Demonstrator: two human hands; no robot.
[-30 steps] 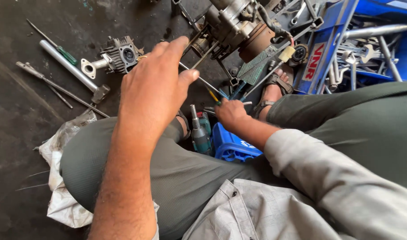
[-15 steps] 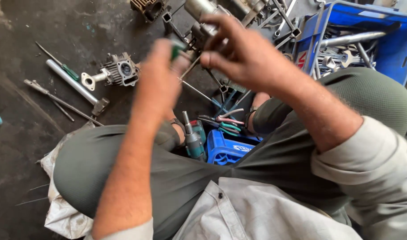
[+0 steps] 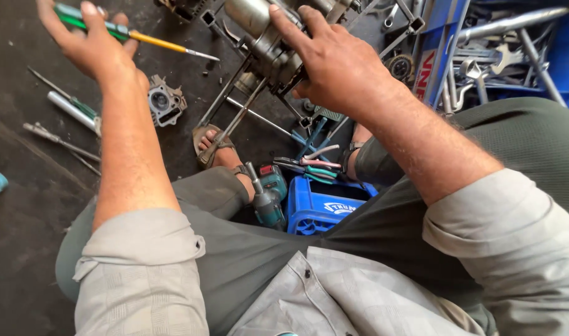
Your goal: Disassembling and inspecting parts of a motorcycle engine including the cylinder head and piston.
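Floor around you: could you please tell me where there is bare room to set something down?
Bare dark floor lies at the left, between the long tools and the bent knee. It is crowded between the feet and around the blue crate, cordless driver and engine part.

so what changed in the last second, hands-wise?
The left hand swung out to upper left and now holds a green-and-yellow screwdriver. The right hand rose from the tools by the blue crate and grips the engine assembly. Crate, cordless driver and cylinder part stayed put.
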